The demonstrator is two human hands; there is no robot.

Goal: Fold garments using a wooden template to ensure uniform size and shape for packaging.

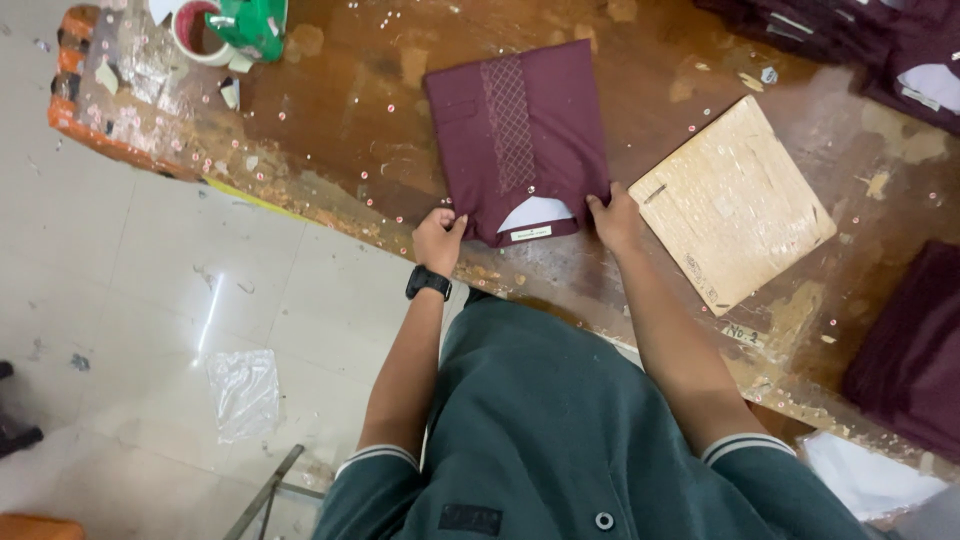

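A folded maroon shirt (520, 135) with a stitched lattice panel down its front lies flat on the worn brown table (350, 110). Its collar end, with a white insert and a small label, faces me. My left hand (437, 238), with a black watch on the wrist, pinches the shirt's near left corner. My right hand (613, 218) grips the near right corner. Both hands rest at the table's front edge.
A square wooden board (735, 205) lies just right of the shirt. Stacks of maroon garments sit at the far right (880, 45) and near right (910, 355). A tape roll and green dispenser (235, 25) stand at the far left. A plastic bag (243, 392) lies on the floor.
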